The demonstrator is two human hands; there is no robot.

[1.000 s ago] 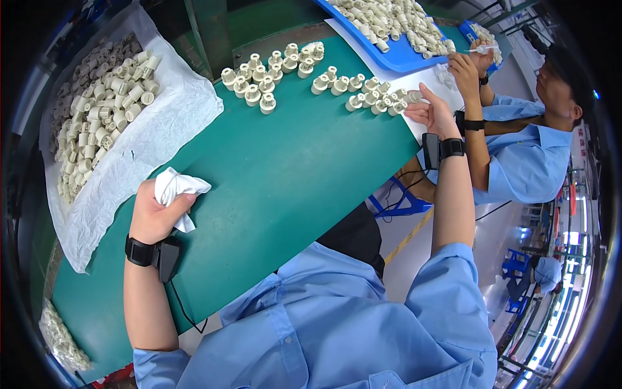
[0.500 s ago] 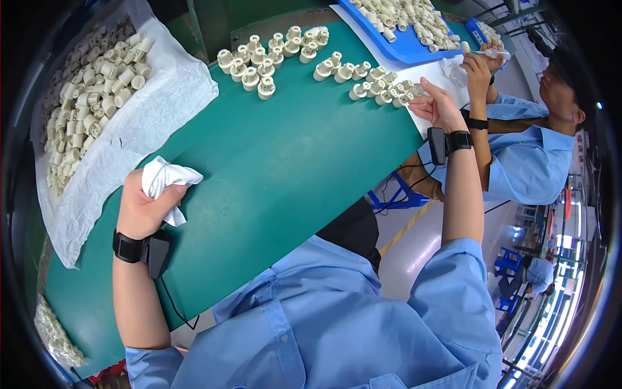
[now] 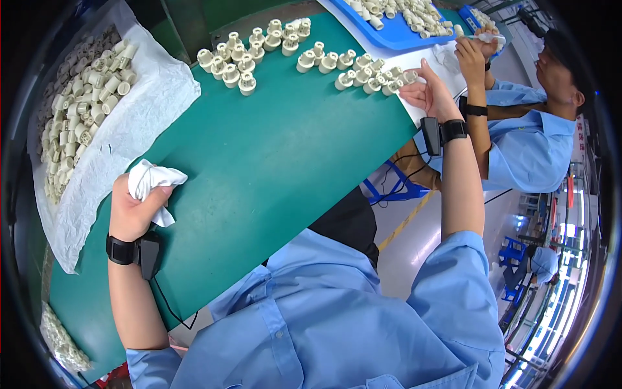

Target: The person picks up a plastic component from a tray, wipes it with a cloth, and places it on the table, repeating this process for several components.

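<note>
My left hand [image 3: 135,204] is closed around a crumpled white cloth [image 3: 155,181] above the green table, at the left. My right hand [image 3: 435,97] is stretched out at the table's far right, its thumb raised and its fingers apart. Those fingertips are at the edge of a cluster of cream plastic fittings [image 3: 374,76], which stand upright close together; whether they touch is hard to tell. Further left, a second group of the same fittings [image 3: 245,59] stands in loose rows, with a few more fittings [image 3: 327,60] between the two groups.
Loose fittings [image 3: 91,97] are heaped on a white sheet [image 3: 155,104] at the left. A blue tray [image 3: 389,43] of fittings lies at the far right, on white paper. Beside it a co-worker [image 3: 531,149] handles a small part. A clear bag [image 3: 61,340] lies at the near left corner.
The whole view has shifted a little, so the table's things appear further left and higher. My left hand keeps the cloth; my right hand stays beside the cluster of fittings.
</note>
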